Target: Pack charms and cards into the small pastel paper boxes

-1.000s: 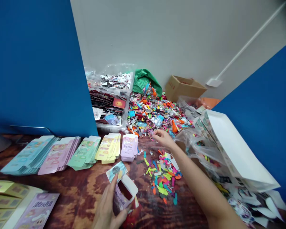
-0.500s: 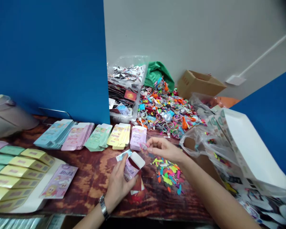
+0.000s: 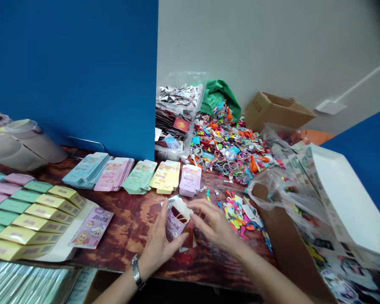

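1. Closest in, the left hand (image 3: 156, 242) had its thumb and fingers wrapped around a purple box (image 3: 174, 228), a metal watch (image 3: 137, 271) on that wrist. Box was near the front of the tabletop (image 3: 123, 223); can't tell if it touched down.
2. Right hand (image 3: 215, 223) was up at the box's mouth, fingertips bunched narrow beside a thin pale loop (image 3: 184, 219). Couldn't tell if they actually gripped it.
3. Iffy part, imo: the loop could've snagged on the rim or flap if left poking out, and a hard left-hand squeeze could've buckled the walls, which looked like thin card.
4. The open end pointed up and away from the person, leaning a bit right. Long axis ran from the left palm up to that mouth, so tilted.
5. Past that: bright little bits (image 3: 242, 213) to the right, 5 stacks of flat cartons (image 3: 139, 177) in a row to the left.
6. Way back: a trinket heap (image 3: 231, 147) beside a clear tub (image 3: 177, 153).
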`<state>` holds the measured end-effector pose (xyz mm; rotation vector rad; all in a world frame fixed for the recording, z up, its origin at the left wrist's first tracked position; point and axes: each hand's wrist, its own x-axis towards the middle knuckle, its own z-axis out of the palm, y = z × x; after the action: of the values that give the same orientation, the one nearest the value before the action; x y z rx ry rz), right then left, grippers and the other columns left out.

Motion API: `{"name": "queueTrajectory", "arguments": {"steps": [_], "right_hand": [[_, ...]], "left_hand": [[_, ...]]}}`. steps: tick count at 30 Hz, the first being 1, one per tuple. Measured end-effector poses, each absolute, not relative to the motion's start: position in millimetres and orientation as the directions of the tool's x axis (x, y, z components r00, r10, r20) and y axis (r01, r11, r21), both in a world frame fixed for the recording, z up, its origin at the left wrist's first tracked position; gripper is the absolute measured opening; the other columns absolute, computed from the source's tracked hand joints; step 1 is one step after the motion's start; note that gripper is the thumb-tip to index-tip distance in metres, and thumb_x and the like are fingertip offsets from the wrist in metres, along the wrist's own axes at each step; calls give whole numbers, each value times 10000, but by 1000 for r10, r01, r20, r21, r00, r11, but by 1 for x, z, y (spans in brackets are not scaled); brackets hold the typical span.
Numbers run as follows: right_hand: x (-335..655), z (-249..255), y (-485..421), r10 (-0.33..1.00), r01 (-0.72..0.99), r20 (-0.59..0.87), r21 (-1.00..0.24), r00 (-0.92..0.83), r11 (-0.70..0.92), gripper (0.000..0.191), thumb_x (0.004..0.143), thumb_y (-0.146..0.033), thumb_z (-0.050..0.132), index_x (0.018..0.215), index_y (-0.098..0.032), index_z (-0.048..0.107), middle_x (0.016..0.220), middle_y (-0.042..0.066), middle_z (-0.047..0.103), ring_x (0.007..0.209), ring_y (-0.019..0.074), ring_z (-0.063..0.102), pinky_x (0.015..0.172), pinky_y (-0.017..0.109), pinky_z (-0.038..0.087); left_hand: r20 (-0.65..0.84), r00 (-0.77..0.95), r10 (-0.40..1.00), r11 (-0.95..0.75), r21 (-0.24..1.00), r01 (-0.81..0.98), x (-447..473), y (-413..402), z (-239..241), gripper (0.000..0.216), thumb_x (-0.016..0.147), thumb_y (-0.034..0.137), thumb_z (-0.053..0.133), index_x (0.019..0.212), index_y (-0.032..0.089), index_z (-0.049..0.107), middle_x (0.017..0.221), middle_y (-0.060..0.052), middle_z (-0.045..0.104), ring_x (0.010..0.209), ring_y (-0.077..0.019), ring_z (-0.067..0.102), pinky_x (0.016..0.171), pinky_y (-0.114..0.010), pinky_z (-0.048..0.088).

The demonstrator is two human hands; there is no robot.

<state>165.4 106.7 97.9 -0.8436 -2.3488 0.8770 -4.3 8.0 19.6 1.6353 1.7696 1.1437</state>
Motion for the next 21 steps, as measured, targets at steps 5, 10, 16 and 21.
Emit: {"name": "queueTrajectory", "arguments": {"steps": [5, 10, 16, 21], "right_hand": [[157, 74, 78, 781, 434, 312, -692, -541, 576, 379, 931, -207, 534, 1306, -245, 499, 1096, 73, 679, 975, 197, 657, 842, 319, 541], [151, 75, 66, 735, 307, 404, -719, -545, 623, 294, 932, -138, 507, 1175, -268, 609, 1063, 51, 678, 1000, 178, 642, 871, 307, 533], [144, 88, 70, 823, 294, 205, -866, -529, 405, 168, 915, -219, 537, 1020, -232, 667, 975, 49, 684, 859, 164, 670, 676, 240, 565], [141, 90, 66, 796, 370, 283, -769, -534, 522, 208, 872, -131, 553, 996, -236, 683, 1000, 47, 700, 942, 186, 663, 832, 314, 556]], "left_hand": [[355, -70, 932, -236, 745, 624, -6, 7, 20, 649, 830, 258, 620, 1389, 234, 292, 1272, -123, 542, 1152, -230, 578, 940, -383, 505], [421, -89, 903, -261, 700, 665, -8, 2, 21, 631, 798, 188, 599, 1353, 221, 300, 1207, -117, 551, 1093, -226, 594, 899, -379, 519], [381, -147, 913, -183, 704, 686, -7, -1, 23, 666, 809, 225, 592, 1391, 211, 269, 1181, -111, 576, 1037, -223, 624, 872, -364, 523], [340, -125, 932, -127, 630, 766, -6, -1, 27, 804, 828, 240, 567, 1497, 193, 123, 1217, -136, 561, 1076, -245, 590, 878, -360, 514]]}}
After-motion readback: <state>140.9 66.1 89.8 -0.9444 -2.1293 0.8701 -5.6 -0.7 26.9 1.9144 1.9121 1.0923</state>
